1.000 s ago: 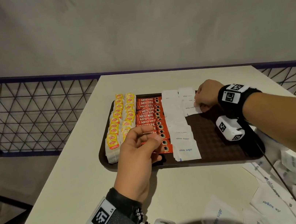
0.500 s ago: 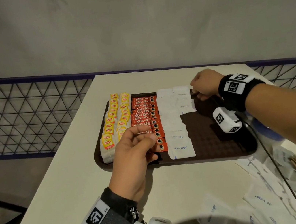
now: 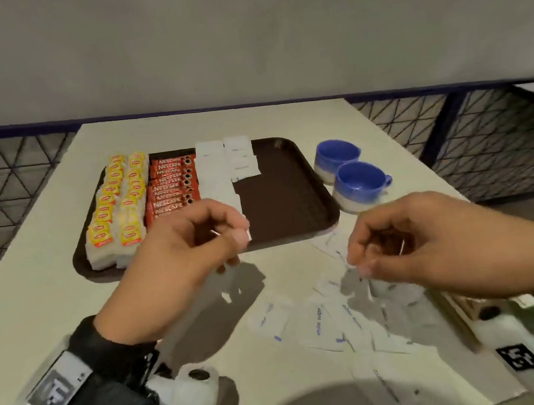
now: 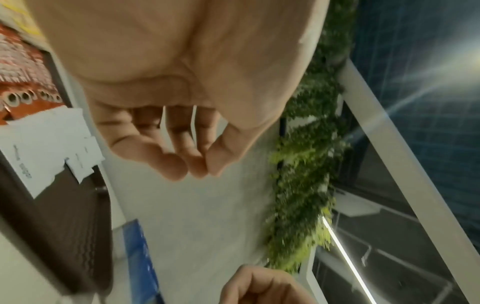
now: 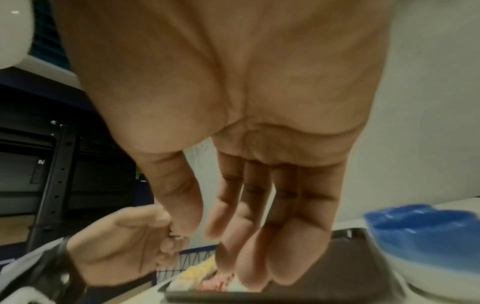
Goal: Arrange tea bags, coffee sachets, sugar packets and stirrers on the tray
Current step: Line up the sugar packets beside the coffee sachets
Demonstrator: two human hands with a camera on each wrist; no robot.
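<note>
Hovering just in front of the tray [image 3: 310,175], both hands hang above the worktop [image 3: 47,294]. The left hand [image 3: 178,267] has its fingers loosely curled and nothing in them; the right hand [image 3: 414,246] is the same, loosely curled and empty, over the loose sugar packets [image 3: 322,326] scattered before the tray. On the tray, tea bags [image 3: 114,208] fill the left side, coffee sachets [image 3: 173,185] sit beside them, then placed sugar packets [image 3: 215,165]. Two blue cups [image 3: 351,172] stand right of the tray.

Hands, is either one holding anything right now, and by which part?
Nothing is held: the left hand and the right hand are both empty.
</note>
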